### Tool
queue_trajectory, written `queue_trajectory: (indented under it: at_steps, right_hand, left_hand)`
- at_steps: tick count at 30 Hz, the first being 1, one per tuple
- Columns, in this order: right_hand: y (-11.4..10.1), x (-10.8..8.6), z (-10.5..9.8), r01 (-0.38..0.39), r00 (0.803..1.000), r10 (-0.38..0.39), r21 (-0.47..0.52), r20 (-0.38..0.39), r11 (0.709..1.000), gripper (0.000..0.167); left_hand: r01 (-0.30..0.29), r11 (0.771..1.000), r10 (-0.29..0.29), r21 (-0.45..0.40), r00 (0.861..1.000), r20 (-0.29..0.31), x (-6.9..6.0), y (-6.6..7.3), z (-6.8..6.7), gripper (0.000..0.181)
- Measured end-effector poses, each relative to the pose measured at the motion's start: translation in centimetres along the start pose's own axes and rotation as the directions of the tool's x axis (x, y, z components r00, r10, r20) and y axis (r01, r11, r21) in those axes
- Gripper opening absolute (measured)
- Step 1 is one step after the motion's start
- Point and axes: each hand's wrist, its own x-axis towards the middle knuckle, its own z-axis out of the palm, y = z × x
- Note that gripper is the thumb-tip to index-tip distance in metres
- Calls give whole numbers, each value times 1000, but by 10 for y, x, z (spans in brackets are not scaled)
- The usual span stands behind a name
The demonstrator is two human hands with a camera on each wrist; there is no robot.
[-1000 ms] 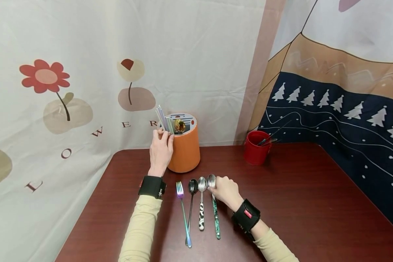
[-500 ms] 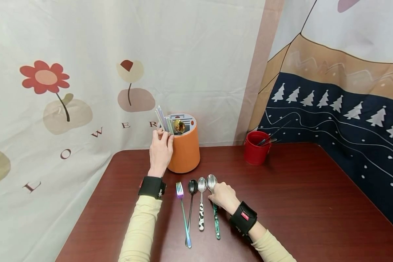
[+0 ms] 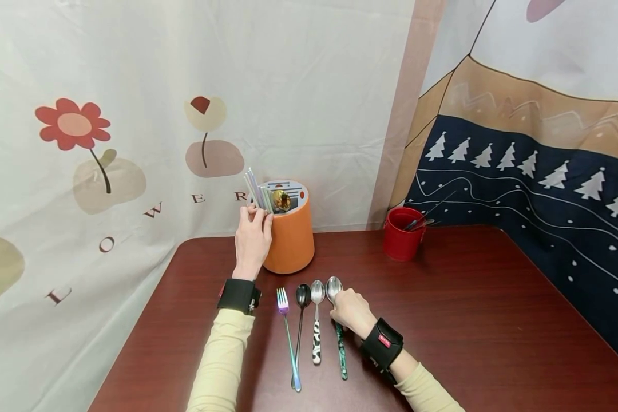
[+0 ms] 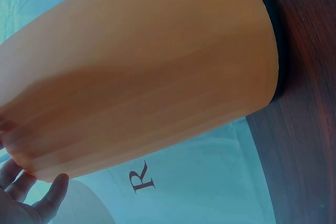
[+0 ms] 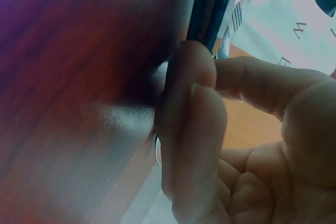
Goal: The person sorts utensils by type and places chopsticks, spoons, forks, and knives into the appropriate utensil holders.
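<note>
At the back of the table, my left hand (image 3: 252, 240) holds the rim of an orange cylindrical holder (image 3: 290, 243). Pale straws (image 3: 257, 191) and a gold-coloured spoon (image 3: 281, 200) stick out of its top. The left wrist view shows the holder's side (image 4: 157, 66) large, with my fingers at its rim. My right hand (image 3: 352, 312) pinches a spoon with a green patterned handle (image 3: 341, 355) around its neck; its bowl lies beyond my fingers. To its left lie a spoon with a black-and-white handle (image 3: 316, 340), a black spoon (image 3: 302, 296) and a fork (image 3: 283, 300).
A red bucket (image 3: 403, 234) with thin utensils in it stands at the back right of the brown table (image 3: 484, 320). Printed cloths hang behind the table and along its right side. The fork's handle end crosses the black spoon's.
My right hand has slid a little down the green-handled spoon, from its bowl to its neck, uncovering the bowl. My left hand stays at the holder's rim.
</note>
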Motion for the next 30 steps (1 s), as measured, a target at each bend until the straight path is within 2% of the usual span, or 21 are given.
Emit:
queue_trajectory:
  at_steps: [6,18,30]
  right_hand:
    - [-2,1,1,3,1000,-3,-8,4,1000,37]
    - [0,8,-3,26,998,-24,38,-54,999,32]
    - [-2,8,-20,84,989,-75,63,-129,995,50]
  left_hand:
    - [-8,1000,8,-6,1000,-5,1,-3,2,27]
    - [-3,1000,3,-9,1000,6,5,-6,4,29]
    - [-1,1000,1,-12,1000,5,5,-5,3,26]
